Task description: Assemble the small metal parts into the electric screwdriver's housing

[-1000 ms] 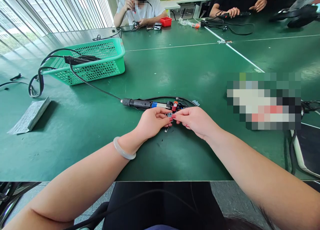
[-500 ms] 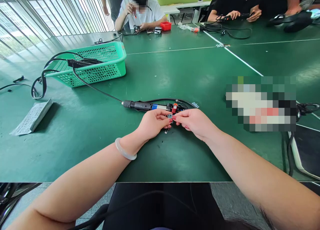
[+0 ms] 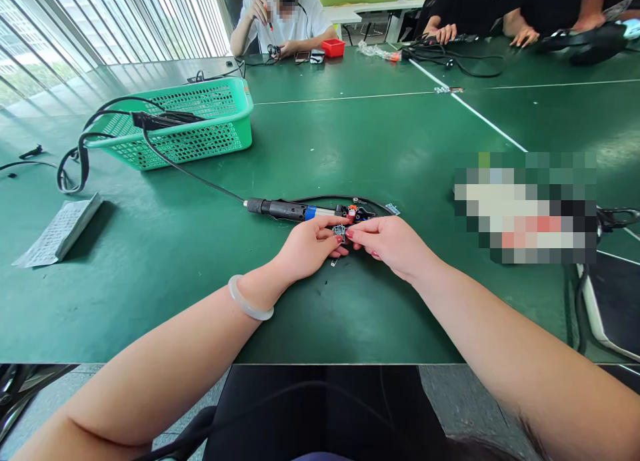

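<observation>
A small patterned circuit board (image 3: 339, 231) is pinched between the thumb and fingers of my left hand (image 3: 311, 246). The fingertips of my right hand (image 3: 389, 245) are closed together at its right edge; whether they also grip something tiny is hidden. Just beyond my fingers lies a black corded tool (image 3: 285, 211) with a blue band, which resembles an electric screwdriver. Small red and black parts (image 3: 352, 212) sit by its right end. A little metallic piece (image 3: 334, 262) is on the table below my left fingertips.
A green basket (image 3: 220, 139) holding black cables stands at the left back. Folded paper (image 3: 60, 231) lies on the green table (image 3: 300, 314) at left. A dark flat device (image 3: 617, 301) and a blurred-out area are at right. Other people sit across, near a red box (image 3: 333, 47).
The board now shows more of its face between my fingers. My hands have barely shifted. Across the table, a co-worker's hands have moved apart, and the view has tilted slightly.
</observation>
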A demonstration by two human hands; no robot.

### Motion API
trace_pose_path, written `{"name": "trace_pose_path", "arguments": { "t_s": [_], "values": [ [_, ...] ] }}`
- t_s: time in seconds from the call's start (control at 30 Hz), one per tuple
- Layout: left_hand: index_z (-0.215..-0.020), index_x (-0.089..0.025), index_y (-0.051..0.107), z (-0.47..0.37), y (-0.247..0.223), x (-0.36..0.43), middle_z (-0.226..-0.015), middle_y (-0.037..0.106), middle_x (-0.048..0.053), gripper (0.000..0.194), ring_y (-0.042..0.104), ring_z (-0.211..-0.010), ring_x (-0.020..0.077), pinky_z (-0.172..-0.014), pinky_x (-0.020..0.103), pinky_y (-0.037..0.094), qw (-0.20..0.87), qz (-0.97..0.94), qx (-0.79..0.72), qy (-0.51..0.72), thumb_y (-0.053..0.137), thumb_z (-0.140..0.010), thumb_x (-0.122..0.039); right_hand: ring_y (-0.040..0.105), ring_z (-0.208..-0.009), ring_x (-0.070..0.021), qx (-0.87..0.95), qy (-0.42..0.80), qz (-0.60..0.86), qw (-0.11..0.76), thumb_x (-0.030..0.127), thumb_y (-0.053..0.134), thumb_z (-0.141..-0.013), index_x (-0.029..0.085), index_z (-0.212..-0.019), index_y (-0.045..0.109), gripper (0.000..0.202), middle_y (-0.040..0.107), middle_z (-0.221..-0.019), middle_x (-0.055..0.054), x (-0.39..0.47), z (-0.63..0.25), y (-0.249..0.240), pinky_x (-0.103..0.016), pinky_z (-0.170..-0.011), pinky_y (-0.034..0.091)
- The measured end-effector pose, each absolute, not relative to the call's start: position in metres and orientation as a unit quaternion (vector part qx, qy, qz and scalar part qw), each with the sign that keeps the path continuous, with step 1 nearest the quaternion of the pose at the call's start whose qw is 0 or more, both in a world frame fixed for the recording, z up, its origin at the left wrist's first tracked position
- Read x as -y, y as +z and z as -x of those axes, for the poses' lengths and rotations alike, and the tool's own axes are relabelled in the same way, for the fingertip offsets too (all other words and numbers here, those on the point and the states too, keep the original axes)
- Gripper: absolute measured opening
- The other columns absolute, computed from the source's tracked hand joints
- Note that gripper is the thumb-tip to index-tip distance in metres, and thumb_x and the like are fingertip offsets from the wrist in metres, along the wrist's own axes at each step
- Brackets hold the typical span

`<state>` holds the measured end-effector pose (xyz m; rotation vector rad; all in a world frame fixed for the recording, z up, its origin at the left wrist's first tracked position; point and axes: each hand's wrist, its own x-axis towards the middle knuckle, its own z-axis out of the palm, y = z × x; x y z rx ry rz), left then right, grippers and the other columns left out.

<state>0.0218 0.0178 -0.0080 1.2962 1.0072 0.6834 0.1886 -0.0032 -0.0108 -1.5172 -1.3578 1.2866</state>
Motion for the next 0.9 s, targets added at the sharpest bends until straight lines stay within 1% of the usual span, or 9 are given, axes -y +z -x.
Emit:
{"name": "trace_pose_path", "arguments": {
  "t_s": [0.23, 0.43, 0.63, 0.9],
  "values": [
    [-0.116, -0.011, 0.06, -0.0226, -0.006, -0.0172, -0.074, 0.072, 0.005, 0.035, 0.07, -0.071, 0.0121, -0.072, 0.024, 0.056, 0.629, -0.556, -0.46, 0.289, 0.051, -0.083, -0.002, 0.039, -0.051, -0.0091, 0.563, 0.464, 0.591, 0.343, 0.044, 0.063, -0.073, 0.016, -0.075, 0.073, 0.03, 0.058, -0.062, 0.0, 0.004, -0.1898, -0.0112, -0.027, -0.05, 0.027],
    [-0.113, -0.011, 0.062, -0.0235, -0.002, -0.0158, -0.072, 0.072, 0.005, 0.03, 0.07, -0.07, 0.0121, -0.07, 0.023, 0.056, 0.624, -0.558, -0.466, 0.288, 0.055, -0.084, -0.005, 0.041, -0.052, -0.0101, 0.598, 0.421, 0.598, 0.329, 0.043, 0.06, -0.076, 0.017, -0.067, 0.07, 0.03, 0.059, -0.06, 0.0, 0.0043, -0.1899, -0.01, -0.027, -0.053, 0.03],
    [-0.11, -0.01, 0.062, -0.0243, -0.002, -0.0155, -0.068, 0.071, 0.003, 0.027, 0.069, -0.067, 0.012, -0.069, 0.023, 0.056, 0.62, -0.556, -0.474, 0.287, 0.055, -0.084, -0.004, 0.042, -0.051, -0.0111, 0.606, 0.412, 0.601, 0.32, 0.043, 0.06, -0.076, 0.017, -0.066, 0.07, 0.03, 0.056, -0.055, 0.001, 0.0045, -0.1892, -0.01, -0.027, -0.052, 0.029],
    [-0.107, -0.01, 0.063, -0.0255, -0.0013, -0.014, -0.066, 0.07, 0.003, 0.026, 0.069, -0.065, 0.0119, -0.067, 0.023, 0.056, 0.608, -0.563, -0.486, 0.279, 0.054, -0.084, -0.002, 0.051, -0.059, -0.0139, 0.608, 0.423, 0.59, 0.323, 0.037, 0.06, -0.074, 0.017, -0.074, 0.074, 0.025, 0.065, -0.064, -0.001, 0.0045, -0.1881, -0.0103, -0.028, -0.058, 0.035]
  ]
}}
